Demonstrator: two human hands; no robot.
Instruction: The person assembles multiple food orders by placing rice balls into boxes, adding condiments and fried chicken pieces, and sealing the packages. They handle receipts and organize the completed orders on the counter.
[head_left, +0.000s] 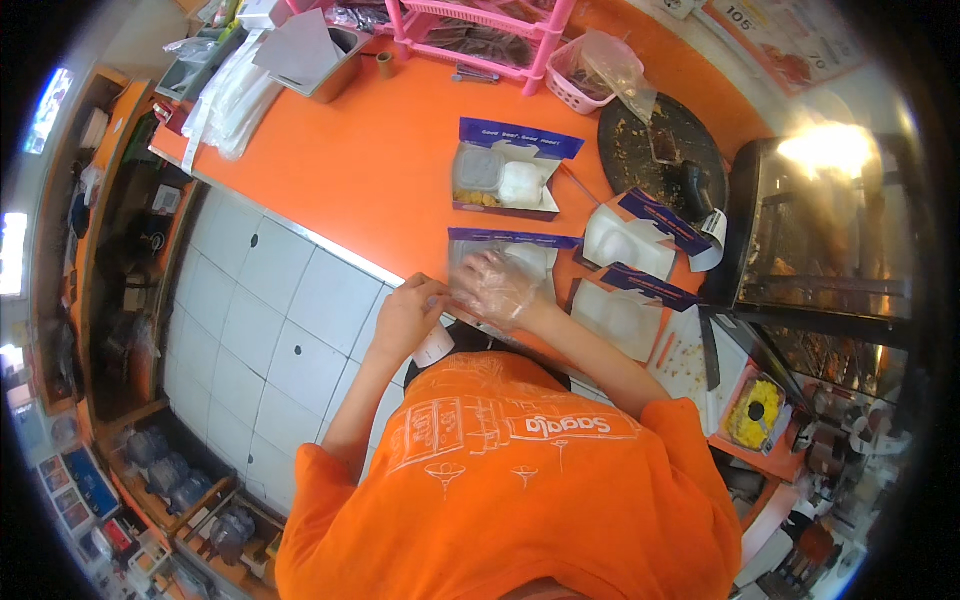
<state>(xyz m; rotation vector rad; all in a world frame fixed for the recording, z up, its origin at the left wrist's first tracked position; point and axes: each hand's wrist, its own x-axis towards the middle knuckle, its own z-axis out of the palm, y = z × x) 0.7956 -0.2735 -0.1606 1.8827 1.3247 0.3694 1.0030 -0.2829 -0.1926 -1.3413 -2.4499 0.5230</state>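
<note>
The right hand (495, 289), in clear plastic, lies over a box (535, 260) near the counter's (340, 160) front edge, the left hand (408, 315) curled just beside. Whether either pinches, I cannot tell. Counter stretches leftward.

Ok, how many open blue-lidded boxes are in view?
4: the middle box at the right hand, the far box beyond it, and two rightward, the farther one and nearer one. Others may be hidden.
</note>
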